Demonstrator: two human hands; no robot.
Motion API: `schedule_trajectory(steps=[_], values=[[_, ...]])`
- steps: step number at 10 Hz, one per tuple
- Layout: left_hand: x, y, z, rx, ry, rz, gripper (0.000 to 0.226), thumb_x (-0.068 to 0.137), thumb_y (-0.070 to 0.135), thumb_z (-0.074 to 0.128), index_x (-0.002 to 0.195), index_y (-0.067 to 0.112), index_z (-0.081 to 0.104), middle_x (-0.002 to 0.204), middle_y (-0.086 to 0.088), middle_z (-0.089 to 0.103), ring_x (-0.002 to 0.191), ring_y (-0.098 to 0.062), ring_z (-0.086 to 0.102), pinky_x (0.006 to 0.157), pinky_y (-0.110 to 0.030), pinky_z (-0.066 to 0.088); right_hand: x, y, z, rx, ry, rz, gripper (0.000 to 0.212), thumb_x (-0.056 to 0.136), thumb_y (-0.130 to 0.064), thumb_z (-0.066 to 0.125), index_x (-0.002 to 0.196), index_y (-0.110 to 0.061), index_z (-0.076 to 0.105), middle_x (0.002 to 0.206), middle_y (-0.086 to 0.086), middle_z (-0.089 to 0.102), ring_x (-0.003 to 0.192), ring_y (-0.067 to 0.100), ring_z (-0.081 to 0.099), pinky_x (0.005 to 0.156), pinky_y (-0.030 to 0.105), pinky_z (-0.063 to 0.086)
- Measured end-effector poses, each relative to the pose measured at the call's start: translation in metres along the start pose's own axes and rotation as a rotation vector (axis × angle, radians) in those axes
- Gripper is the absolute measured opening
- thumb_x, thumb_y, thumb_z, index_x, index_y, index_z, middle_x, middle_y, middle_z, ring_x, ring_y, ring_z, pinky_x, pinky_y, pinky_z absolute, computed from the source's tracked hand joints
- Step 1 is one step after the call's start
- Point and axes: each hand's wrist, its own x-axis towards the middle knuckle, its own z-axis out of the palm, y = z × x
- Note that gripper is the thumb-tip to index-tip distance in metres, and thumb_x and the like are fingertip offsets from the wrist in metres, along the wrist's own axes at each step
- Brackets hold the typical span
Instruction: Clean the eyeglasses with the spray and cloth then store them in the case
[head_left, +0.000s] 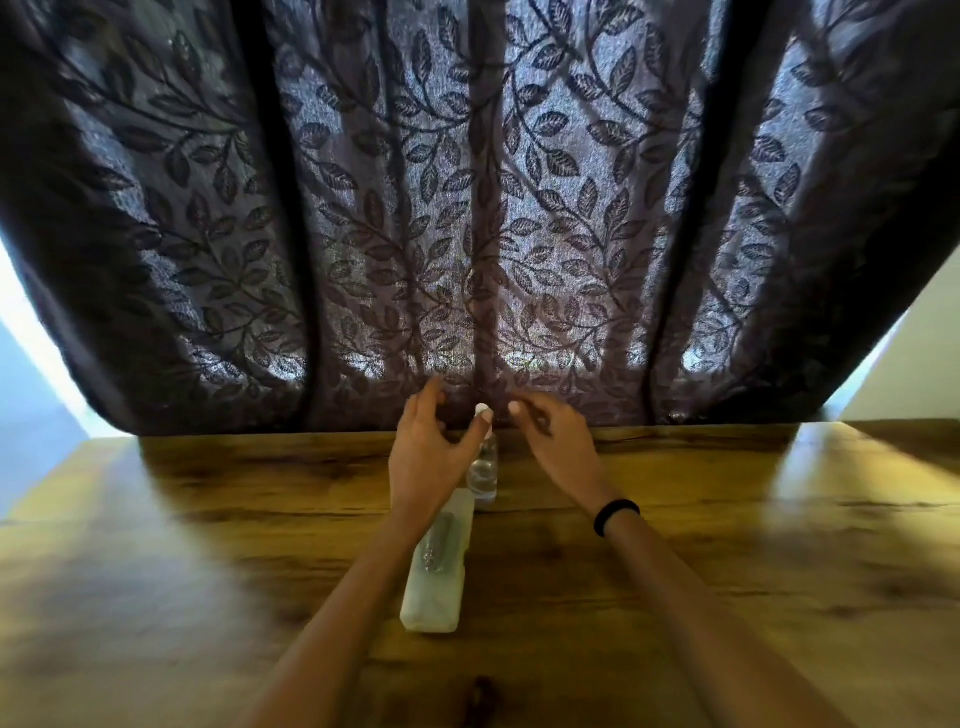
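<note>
A small clear spray bottle (483, 470) stands near the far edge of the wooden table (727, 545). In front of it lies a long pale case (434, 587), shut, with a dark grey shape on its top. My left hand (423, 457) hovers just left of the bottle with loosely curled fingers. Its thumb reaches across the bottle's top, and I cannot tell whether they touch. My right hand (553, 441) floats to the right of the bottle, fingers relaxed and holding nothing. No eyeglasses or cloth are in sight.
A dark curtain (467, 208) with a leaf pattern hangs right behind the table's far edge. A black band (615, 515) circles my right wrist. Bright light falls in at both sides of the curtain.
</note>
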Motion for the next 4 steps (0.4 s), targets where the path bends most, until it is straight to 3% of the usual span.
schedule_trajectory(steps=[1,2,3,4], values=[[0.009,0.015,-0.004,0.025,0.045,0.087,0.070,0.080,0.055,0.056,0.136,0.021,0.032,0.130,-0.006,0.047,0.116,-0.021,0.047,0.088,-0.042,0.048,0.005,-0.008,-0.018,-0.075,0.033,-0.044,0.051,0.093,-0.048,0.036,0.122,-0.009,0.053,0.098,0.012,0.065,0.088,0.020,0.061,0.076,0.035,0.054],[0.027,0.030,-0.009,0.140,0.051,0.170,0.076,0.080,0.063,0.045,0.139,0.021,0.025,0.141,-0.009,0.036,0.130,-0.024,0.032,0.094,-0.046,0.042,0.019,-0.013,-0.037,-0.174,0.126,-0.131,0.049,0.094,-0.043,0.038,0.133,-0.013,0.045,0.131,0.010,0.054,0.123,0.023,0.046,0.105,0.038,0.039],[0.052,0.055,-0.021,0.202,0.088,0.262,0.080,0.080,0.068,0.039,0.141,0.020,0.019,0.148,-0.011,0.027,0.136,-0.026,0.022,0.105,-0.047,0.033,0.038,-0.032,-0.065,-0.278,0.189,-0.209,0.050,0.094,-0.041,0.039,0.138,-0.016,0.037,0.147,0.009,0.037,0.138,0.024,0.025,0.114,0.036,0.016],[0.079,0.084,-0.035,0.322,0.169,0.424,0.080,0.083,0.065,0.036,0.143,0.016,0.017,0.151,-0.013,0.023,0.139,-0.027,0.016,0.113,-0.041,0.016,0.058,-0.056,-0.094,-0.369,0.293,-0.298,0.052,0.096,-0.042,0.036,0.141,-0.020,0.029,0.153,0.008,0.026,0.142,0.025,0.017,0.116,0.038,0.010]])
